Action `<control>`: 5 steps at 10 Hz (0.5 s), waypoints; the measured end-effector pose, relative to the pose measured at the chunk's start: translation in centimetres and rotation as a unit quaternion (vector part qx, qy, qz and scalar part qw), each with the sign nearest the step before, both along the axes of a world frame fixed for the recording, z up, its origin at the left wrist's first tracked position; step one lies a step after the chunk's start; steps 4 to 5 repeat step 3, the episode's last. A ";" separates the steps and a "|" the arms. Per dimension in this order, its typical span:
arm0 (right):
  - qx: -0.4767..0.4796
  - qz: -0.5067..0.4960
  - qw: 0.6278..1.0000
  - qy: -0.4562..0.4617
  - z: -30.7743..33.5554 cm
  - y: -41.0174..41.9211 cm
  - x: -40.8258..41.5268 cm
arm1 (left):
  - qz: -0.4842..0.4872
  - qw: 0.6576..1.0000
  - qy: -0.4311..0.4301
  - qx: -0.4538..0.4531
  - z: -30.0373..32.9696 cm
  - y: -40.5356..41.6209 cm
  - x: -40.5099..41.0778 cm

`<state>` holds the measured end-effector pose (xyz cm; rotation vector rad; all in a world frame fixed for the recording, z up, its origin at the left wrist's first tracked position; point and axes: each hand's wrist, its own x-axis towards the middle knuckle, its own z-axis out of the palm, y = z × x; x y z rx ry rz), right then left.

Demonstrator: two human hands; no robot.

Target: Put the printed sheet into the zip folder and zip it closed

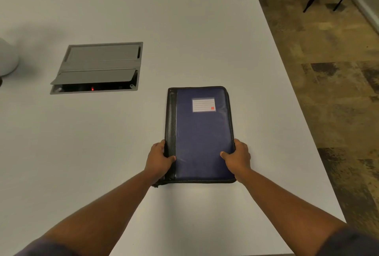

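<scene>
The zip folder [202, 134] lies flat and closed on the white tabletop [102, 142], dark blue with a black spine at left and 1 lined label near its far end.

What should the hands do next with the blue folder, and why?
Probably find the zipper pull and start unzipping. The folder lies flat and closed on the table, the left hand and right hand grip its near corners, and no printed sheet shows, so opening it likely comes first.

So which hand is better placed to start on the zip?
Probably the left hand: it grips the zip folder on its black spine side, and what looks like the zip pull sits at that near-left corner. The right hand steadies the opposite edge.
</scene>
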<state>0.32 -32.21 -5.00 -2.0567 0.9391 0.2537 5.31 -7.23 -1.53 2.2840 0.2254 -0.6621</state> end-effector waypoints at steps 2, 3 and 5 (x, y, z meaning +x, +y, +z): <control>-0.089 0.081 0.993 -0.021 1.9 0.2 0.1 | -0.060 0.997 -0.035 0.045 1.5 -0.3 0.3; -0.147 0.151 0.973 -0.096 4.9 0.5 1.2 | -0.105 0.984 -0.129 0.071 3.2 -1.0 1.8; -0.147 0.151 0.973 -0.096 4.9 0.5 1.2 | -0.105 0.984 -0.129 0.071 3.2 -1.0 1.8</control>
